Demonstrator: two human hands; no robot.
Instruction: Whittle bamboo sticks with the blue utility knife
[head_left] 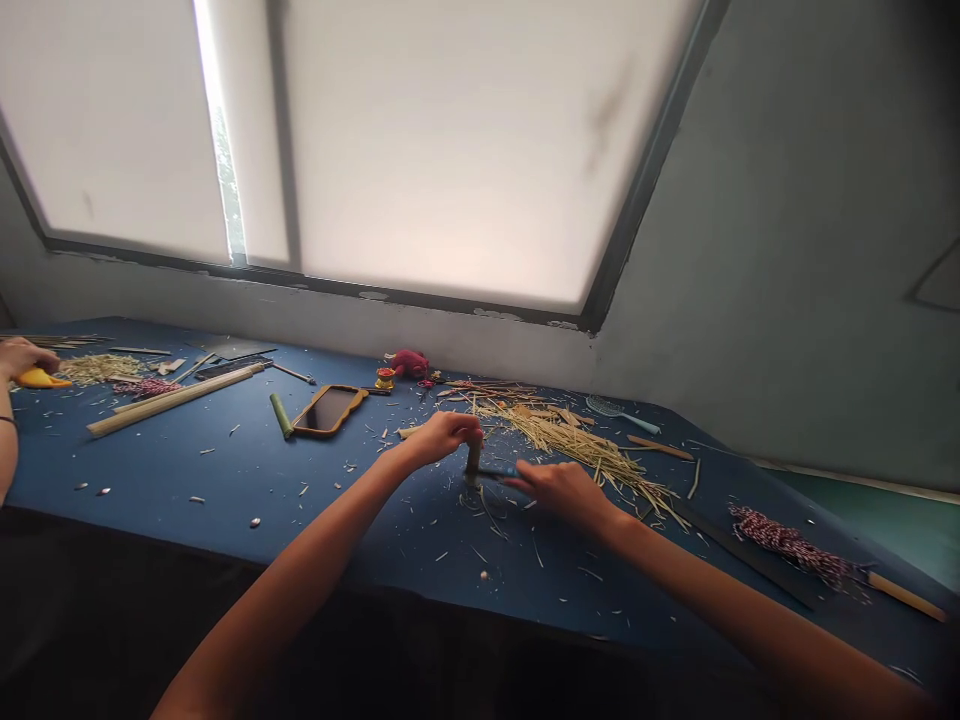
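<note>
Blue tabletop fills the lower frame, dotted with bamboo shavings. At centre, the left hand is clenched around a short upright bamboo stick, fingers wrapped near its top. Just beside it, the right hand has its fingers pinched on what looks like a small knife, blade at the stick's base. A heap of thin strips lies just behind. Toward the upper left, a phone lies flat, and at the far left edge a co-worker's hand rests by a yellow object.
</note>
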